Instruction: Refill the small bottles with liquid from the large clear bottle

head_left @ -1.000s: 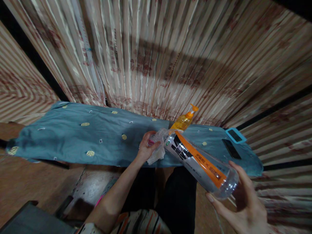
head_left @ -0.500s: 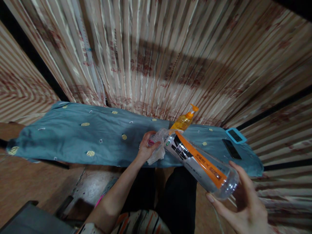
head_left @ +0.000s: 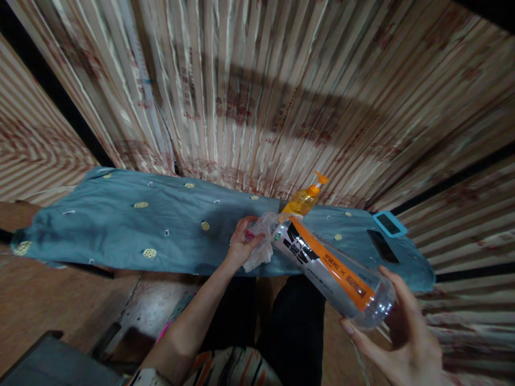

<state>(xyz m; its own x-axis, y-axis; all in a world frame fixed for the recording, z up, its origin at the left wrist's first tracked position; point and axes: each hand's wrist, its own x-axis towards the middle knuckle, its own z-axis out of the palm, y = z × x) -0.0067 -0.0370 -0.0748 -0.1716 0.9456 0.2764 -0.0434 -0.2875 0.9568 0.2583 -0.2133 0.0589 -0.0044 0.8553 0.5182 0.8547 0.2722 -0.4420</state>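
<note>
A large clear plastic bottle (head_left: 330, 273) with an orange and silver label lies slantwise in the air between my hands. Its broad base sits between the thumb and fingers of my right hand (head_left: 406, 332). At the upper left end, my left hand (head_left: 244, 244) is closed around clear plastic at the bottle's neck, with a pinkish spot between the fingers. A crumpled whitish, see-through piece (head_left: 259, 256) hangs under that hand; whether it is tissue or thin plastic I cannot tell. Just behind the bottle's neck stands an amber pump bottle (head_left: 301, 201) with an orange pump head.
A blue-green cloth with pineapple prints covers the narrow table (head_left: 116, 214). On its right end lie a dark phone (head_left: 382, 245) and a light-blue framed device (head_left: 389, 224). Striped curtains (head_left: 249, 107) hang behind and at both sides. A dark grey seat (head_left: 60, 359) is at lower left.
</note>
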